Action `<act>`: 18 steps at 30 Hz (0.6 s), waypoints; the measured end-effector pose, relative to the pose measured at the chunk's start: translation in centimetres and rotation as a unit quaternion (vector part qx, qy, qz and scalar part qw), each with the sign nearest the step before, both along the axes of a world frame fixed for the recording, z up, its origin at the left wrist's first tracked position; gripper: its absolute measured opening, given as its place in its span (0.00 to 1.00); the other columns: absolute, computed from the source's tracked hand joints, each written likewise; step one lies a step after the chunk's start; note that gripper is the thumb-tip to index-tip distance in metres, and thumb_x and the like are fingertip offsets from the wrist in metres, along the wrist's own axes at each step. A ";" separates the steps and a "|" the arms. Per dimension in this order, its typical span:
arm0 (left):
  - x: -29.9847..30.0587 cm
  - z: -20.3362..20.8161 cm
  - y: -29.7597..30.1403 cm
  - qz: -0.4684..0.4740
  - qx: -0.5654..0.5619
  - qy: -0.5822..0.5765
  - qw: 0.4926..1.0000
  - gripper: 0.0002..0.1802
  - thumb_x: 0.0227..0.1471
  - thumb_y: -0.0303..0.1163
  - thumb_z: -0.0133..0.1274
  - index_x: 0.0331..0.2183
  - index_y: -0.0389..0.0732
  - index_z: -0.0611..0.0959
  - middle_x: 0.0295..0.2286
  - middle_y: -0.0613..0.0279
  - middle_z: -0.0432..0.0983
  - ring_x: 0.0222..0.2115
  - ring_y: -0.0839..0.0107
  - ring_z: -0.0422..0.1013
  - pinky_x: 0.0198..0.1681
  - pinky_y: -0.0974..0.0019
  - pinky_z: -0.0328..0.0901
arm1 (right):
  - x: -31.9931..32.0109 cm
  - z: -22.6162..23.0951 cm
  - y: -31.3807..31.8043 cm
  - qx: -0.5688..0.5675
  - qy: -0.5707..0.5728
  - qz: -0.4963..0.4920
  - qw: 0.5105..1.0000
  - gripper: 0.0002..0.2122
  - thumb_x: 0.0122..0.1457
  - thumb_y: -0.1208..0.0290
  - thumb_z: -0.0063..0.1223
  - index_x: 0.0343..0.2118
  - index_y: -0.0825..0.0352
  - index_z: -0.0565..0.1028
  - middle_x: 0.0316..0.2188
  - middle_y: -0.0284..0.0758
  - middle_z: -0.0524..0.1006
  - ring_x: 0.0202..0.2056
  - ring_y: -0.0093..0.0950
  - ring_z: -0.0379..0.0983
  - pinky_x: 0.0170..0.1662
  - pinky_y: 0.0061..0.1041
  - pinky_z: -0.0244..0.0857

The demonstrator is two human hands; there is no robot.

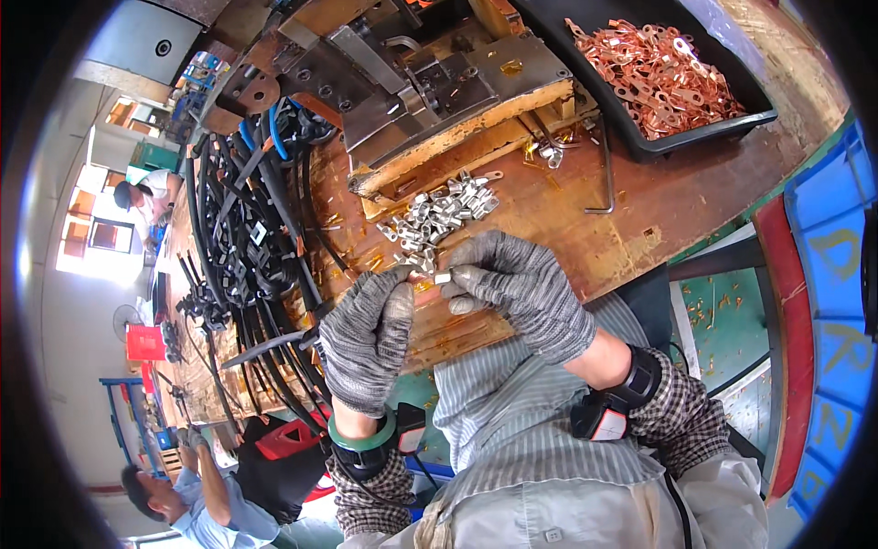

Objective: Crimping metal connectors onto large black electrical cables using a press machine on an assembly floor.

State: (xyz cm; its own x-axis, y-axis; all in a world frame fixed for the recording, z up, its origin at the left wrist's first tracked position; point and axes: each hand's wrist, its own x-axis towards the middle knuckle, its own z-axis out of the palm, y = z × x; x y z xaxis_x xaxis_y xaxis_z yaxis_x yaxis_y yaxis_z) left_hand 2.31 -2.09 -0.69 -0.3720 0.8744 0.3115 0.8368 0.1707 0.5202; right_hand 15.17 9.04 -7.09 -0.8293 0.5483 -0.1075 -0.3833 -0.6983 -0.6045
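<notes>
My left hand (370,339), in a grey knitted glove, is closed with thumb and fingertips together. A small coppery tip shows at its fingertips; the rest of what it holds is hidden. My right hand (521,291), gloved the same way, pinches a small silver cable lug (443,277) between thumb and forefinger. The two hands face each other, a small gap apart. Just beyond them lies a loose pile of silver cable lugs (448,209) on the wooden bench (631,229). Black cables (261,220) lie bundled to the left, some running behind my left hand.
A heavy metal press or fixture (430,91) stands on the bench at the far side. To its right, a black tray (658,145) holds many copper lugs (654,78). A bent hex key (605,178) lies near it. Blue bins (832,274) stand at right. Two people sit at left.
</notes>
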 end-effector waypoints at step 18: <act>1.4 1.2 0.2 0.014 -0.096 0.076 0.992 0.10 0.48 0.30 0.50 0.35 0.38 0.79 0.25 0.53 0.72 0.25 0.59 0.71 0.29 0.66 0.64 | -0.6 -1.1 -0.4 -0.083 0.084 0.049 0.992 0.10 0.51 0.82 0.51 0.38 0.75 0.70 0.34 0.37 0.74 0.38 0.24 0.71 0.41 0.17 0.70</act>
State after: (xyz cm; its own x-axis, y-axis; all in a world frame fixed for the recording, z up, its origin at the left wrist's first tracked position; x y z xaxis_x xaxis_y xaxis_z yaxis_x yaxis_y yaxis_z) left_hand 3.74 -1.88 0.54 -0.3591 0.9128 0.1946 0.8966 0.2794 0.3436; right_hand 14.59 8.65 -8.14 -0.8916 0.4504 -0.0459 -0.3939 -0.8217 -0.4119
